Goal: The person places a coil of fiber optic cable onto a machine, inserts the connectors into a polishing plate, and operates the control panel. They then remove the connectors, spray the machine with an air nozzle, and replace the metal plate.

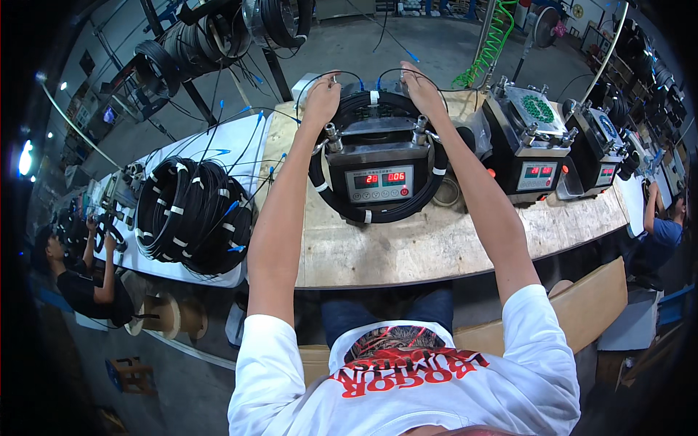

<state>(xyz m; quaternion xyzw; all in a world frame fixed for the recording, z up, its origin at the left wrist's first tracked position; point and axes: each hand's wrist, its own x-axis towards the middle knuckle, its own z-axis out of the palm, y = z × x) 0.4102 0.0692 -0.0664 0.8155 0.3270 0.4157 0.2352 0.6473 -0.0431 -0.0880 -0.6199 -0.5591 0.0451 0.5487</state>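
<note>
A thick coil of black cable (327, 200), bound with white ties, hangs around a metal benchtop machine (342, 156) with a red lit display. Beyond the machine's top, my left hand (322, 98) is closed with its fingertips at a thin black cable (349, 72) that arches to a blue connector (361, 85). My right hand (424, 93) is closed at a matching thin cable (392, 70), leading to a second blue connector (382, 85). Both connectors sit at the machine's far edge. The fingertips are partly hidden by the hands.
A heap of black cable coils (193, 214) lies on the white table (251, 156) at left. Two similar machines (527, 156) (600, 149) stand to the right on the wooden bench (349, 254). A tape roll (448, 192) lies beside my machine. Co-workers (91, 280) (665, 231) sit at both sides.
</note>
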